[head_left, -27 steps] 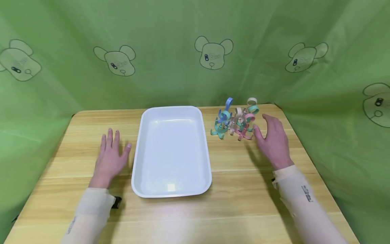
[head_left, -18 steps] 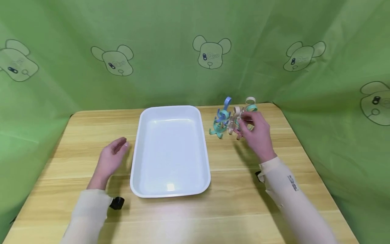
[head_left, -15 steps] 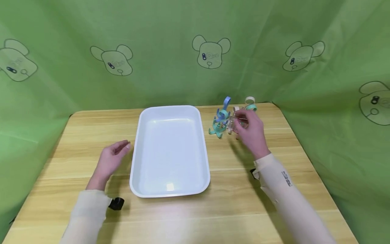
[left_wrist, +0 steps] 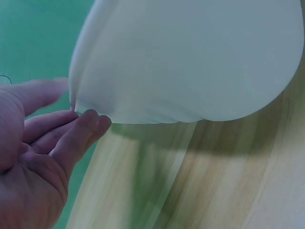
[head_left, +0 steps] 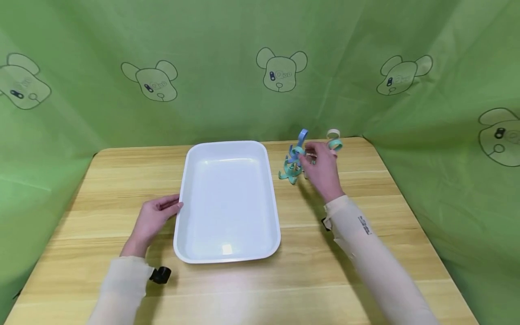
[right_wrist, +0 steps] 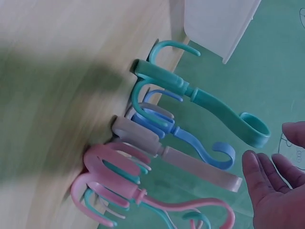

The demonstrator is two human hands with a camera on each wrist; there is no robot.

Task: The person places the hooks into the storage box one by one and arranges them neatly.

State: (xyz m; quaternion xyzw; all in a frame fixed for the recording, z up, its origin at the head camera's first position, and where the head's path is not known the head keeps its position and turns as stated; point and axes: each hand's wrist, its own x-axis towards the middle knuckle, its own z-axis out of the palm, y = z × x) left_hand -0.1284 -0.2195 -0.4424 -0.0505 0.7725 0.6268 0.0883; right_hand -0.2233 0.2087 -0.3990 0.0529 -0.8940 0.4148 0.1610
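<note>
My left hand point(head_left: 151, 220) is at the left side of a white plastic tray point(head_left: 276, 216); its thumb and fingers pinch the rim, with the fingertips against the wall point(left_wrist: 167, 71) in the left wrist view. My right hand point(head_left: 322, 169) reaches over a cluster of plastic claw hooks at the back right. In the right wrist view its thumb and fingers point(right_wrist: 259, 181) are apart, close to the looped end of a teal hook point(right_wrist: 217, 107). Beside that stand a blue hook point(right_wrist: 190, 140), a beige hook point(right_wrist: 200, 169) and a pink hook point(right_wrist: 114, 181). From the head, my hand hides several of them.
Behind the hand, a cream loop point(head_left: 333, 133) and a green loop point(head_left: 335, 144) stick up. The wooden table point(head_left: 325, 280) ends at a green curtain point(head_left: 227, 108) with printed bear heads. A black wrist camera point(head_left: 160, 275) hangs under the left sleeve.
My right hand has moved left across the hooks, from their right side to the teal and blue ones. My left hand, spread on the table before, has turned and moved right to the tray's rim.
</note>
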